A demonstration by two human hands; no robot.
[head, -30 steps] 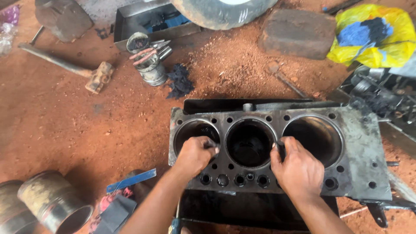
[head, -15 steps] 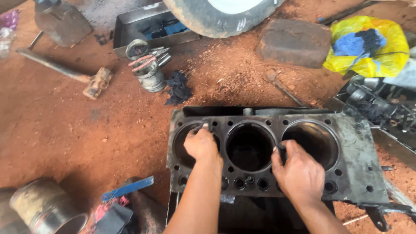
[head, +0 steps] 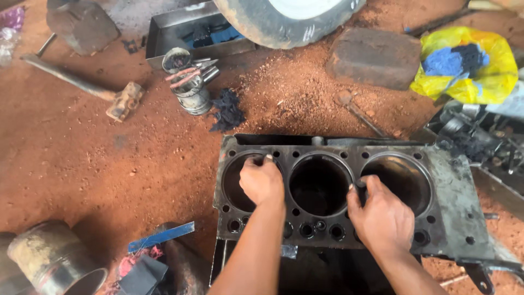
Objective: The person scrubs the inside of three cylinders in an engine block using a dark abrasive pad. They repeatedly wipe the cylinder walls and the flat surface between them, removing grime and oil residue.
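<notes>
Grey engine block [head: 458,196] on red-brown dirt [head: 82,147]; yellow bag [head: 494,60] holds blue cloth [head: 442,61].

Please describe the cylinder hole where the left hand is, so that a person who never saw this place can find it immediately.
Find the grey metal engine block lying flat on the red dirt, with three large round holes in a row. The wanted hole is the one at the left end, partly covered by the left hand. The middle hole is fully open, and the right hand rests beside the right hole.

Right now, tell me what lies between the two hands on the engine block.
In the head view, the open middle cylinder bore lies between the left hand and right hand on the engine block.
</notes>
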